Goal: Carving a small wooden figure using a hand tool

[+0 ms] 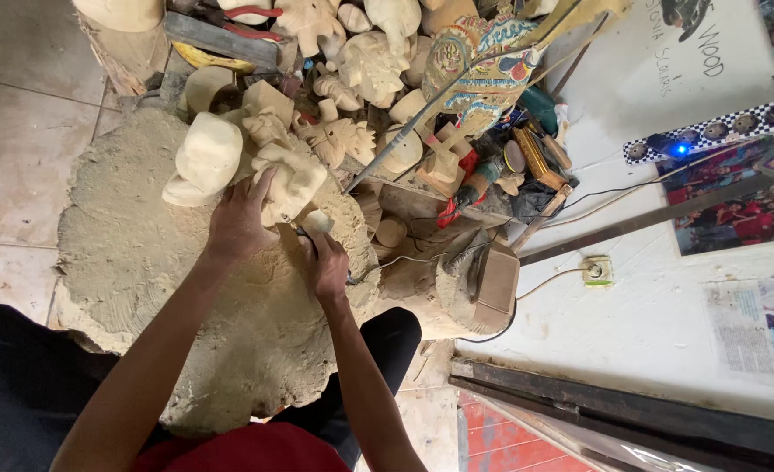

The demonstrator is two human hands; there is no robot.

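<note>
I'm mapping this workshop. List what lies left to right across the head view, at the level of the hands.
Tiled floor → dusty stump → left hand on a pale wood carving → right hand → brown sander → wall socket → newspaper.

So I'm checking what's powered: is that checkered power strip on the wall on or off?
On: the checkered power strip shows a lit blue light near its left end.
</note>
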